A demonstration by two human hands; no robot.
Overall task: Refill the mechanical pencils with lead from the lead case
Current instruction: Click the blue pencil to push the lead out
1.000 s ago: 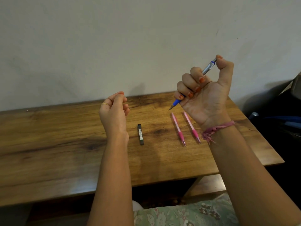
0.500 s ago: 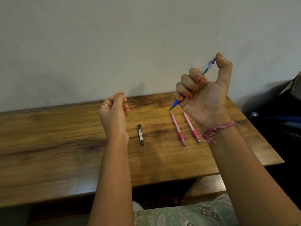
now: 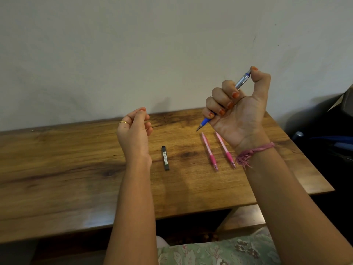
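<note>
1. The blue mechanical pencil (image 3: 223, 105) is in the air above the far right part of the wooden table (image 3: 76, 178), slanting with its metal tip down-left and its clear upper barrel up-right.
2. The right hand (image 3: 238, 109) grips it in a fist, palm toward the camera: four fingers curl round the blue grip and lower barrel, and the thumb bends over the top end of the pencil and rests on the cap. The tip sticks out below the little finger.
3. Two pink mechanical pencils (image 3: 210, 153) lie side by side on the table just below that fist, nearly parallel and apart from each other, tips pointing toward the person. Neither hand touches them.
4. The dark lead case (image 3: 165, 158) lies flat on the table between the two forearms, left of the pink pair, its long side running away from the person. It is untouched.
5. The left hand (image 3: 134, 131) is raised above the table, left of the lead case, with thumb and forefinger tips brought together as if pinching; whether anything thin sits between them cannot be told. The other fingers are loosely curled. A gold ring (image 3: 123, 122) shows on one finger.
6. A pink thread bracelet (image 3: 252, 153) with frayed ends circles the right wrist.
7. Behind the table stands a plain pale wall (image 3: 133, 50); patterned green fabric (image 3: 219, 251) shows at the lower edge.
</note>
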